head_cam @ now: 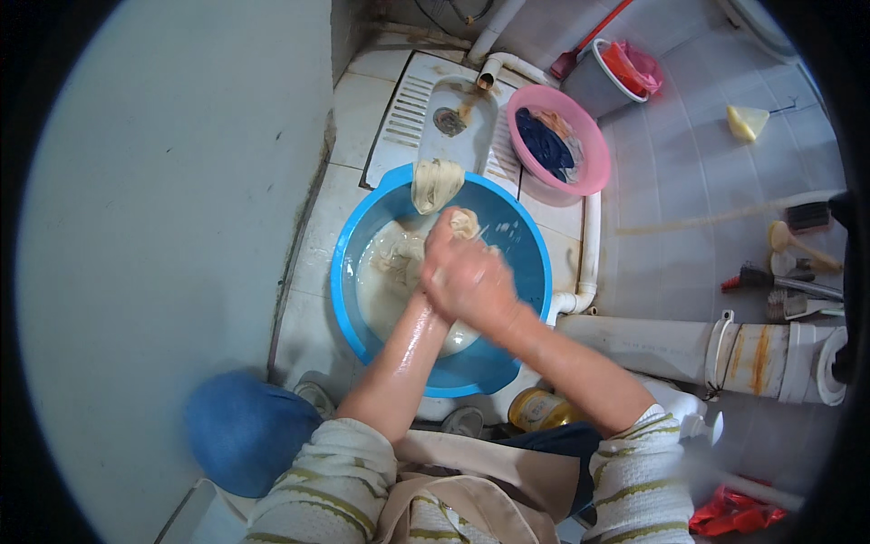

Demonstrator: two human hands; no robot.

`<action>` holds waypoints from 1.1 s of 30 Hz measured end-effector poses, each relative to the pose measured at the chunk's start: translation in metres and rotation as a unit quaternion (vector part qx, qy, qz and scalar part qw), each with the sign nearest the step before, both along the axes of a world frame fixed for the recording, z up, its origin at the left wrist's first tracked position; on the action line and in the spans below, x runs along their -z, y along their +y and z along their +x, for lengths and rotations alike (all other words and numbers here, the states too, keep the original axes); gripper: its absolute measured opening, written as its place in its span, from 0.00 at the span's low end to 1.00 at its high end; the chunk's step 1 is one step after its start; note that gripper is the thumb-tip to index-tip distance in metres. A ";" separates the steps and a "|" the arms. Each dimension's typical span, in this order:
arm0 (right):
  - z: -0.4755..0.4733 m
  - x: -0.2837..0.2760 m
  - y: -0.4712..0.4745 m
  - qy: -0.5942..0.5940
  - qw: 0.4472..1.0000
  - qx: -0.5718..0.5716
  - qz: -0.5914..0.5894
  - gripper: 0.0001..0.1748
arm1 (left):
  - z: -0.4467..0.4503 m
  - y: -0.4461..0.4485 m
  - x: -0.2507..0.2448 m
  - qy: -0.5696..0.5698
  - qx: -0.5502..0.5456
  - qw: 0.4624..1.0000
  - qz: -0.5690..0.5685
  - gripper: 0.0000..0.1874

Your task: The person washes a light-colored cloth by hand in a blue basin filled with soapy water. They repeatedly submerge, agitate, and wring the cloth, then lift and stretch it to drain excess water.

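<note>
My left hand [440,248] and my right hand [481,282] are pressed together over a blue plastic basin [546,272], both closed on a wet cream cloth [465,223]. A bunched end of that cloth sticks out above my fingers; the rest is hidden in my grip. The right hand is blurred and lies partly over the left. Below them, cloudy water [380,299] holds more submerged pale cloth [401,262]. Another cream cloth piece [436,185] hangs over the far rim; whether it joins the others cannot be seen.
Beyond the basin lies a squat toilet [448,88] in the tiled floor. A pink basin [595,160] of clothes stands at its right, near a grey bucket [584,85]. A white pipe [646,343] and hanging brushes [781,279] line the right wall. A yellow bottle [540,408] stands near my feet.
</note>
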State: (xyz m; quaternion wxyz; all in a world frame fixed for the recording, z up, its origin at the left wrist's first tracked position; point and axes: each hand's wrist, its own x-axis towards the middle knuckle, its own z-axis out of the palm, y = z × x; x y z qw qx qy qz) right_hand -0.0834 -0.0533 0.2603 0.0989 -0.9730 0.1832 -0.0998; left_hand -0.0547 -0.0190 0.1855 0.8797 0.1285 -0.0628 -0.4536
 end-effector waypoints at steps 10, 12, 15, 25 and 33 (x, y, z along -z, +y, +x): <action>-0.057 0.002 -0.125 -0.074 0.879 0.067 0.466 0.23 | 0.046 -0.010 -0.062 0.096 0.092 0.988 0.074 0.18; -0.081 -0.035 -0.126 0.161 0.829 0.069 0.531 0.27 | 0.078 0.005 -0.045 0.003 0.024 0.998 0.061 0.22; -0.088 -0.066 -0.111 0.293 0.796 0.133 0.512 0.25 | 0.087 0.017 -0.034 -0.145 -0.007 0.970 0.193 0.20; -0.106 -0.086 -0.166 -0.409 0.518 0.079 0.747 0.19 | 0.042 0.008 -0.033 -0.496 0.214 0.775 0.328 0.13; -0.070 -0.012 -0.036 -0.240 0.626 0.187 0.718 0.14 | 0.025 -0.011 -0.047 0.144 0.039 0.985 -0.080 0.28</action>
